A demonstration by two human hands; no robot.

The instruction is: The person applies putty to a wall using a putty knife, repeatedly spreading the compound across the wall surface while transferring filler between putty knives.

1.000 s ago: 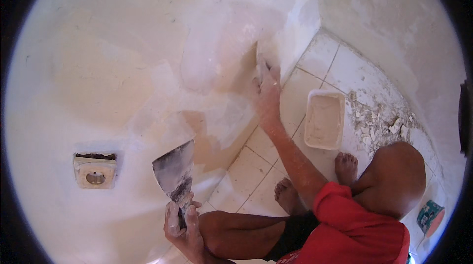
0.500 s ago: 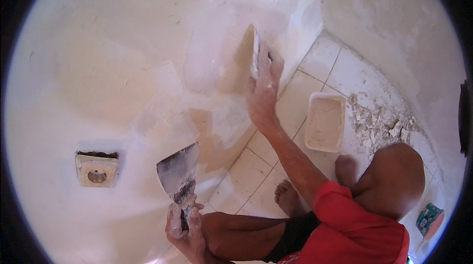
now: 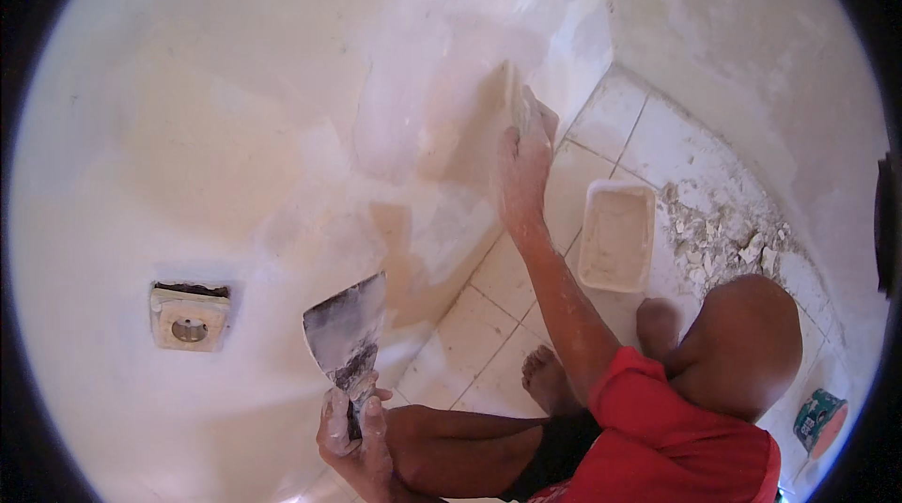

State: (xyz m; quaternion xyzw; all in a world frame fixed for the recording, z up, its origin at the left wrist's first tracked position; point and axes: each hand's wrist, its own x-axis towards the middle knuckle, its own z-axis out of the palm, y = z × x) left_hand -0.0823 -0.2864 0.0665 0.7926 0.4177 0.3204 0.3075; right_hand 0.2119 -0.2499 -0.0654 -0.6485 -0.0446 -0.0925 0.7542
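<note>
My left hand (image 3: pixel 353 433), dusted white, is closed round the handle of a wide putty knife (image 3: pixel 344 320) whose blade points up and bears pale smears. My right hand (image 3: pixel 526 165) reaches forward along the wall (image 3: pixel 282 108), closed on a thin flat spreader blade (image 3: pixel 513 90). That blade appears almost edge-on beside a pale pinkish patch of filler (image 3: pixel 399 104), casting a shadow to its left. Whether its edge touches the wall I cannot tell.
A white rectangular tub (image 3: pixel 590 263) of beige paste stands on the tiled floor (image 3: pixel 489 315). Plaster rubble (image 3: pixel 728 235) lies beside it against the far wall. At left, a socket (image 3: pixel 191 323) sits askew in its wall opening. A green and pink container (image 3: pixel 819 423) is at lower right.
My right hand and the spreader blade have moved right and slightly nearer along the wall. My left hand with the putty knife has hardly moved.
</note>
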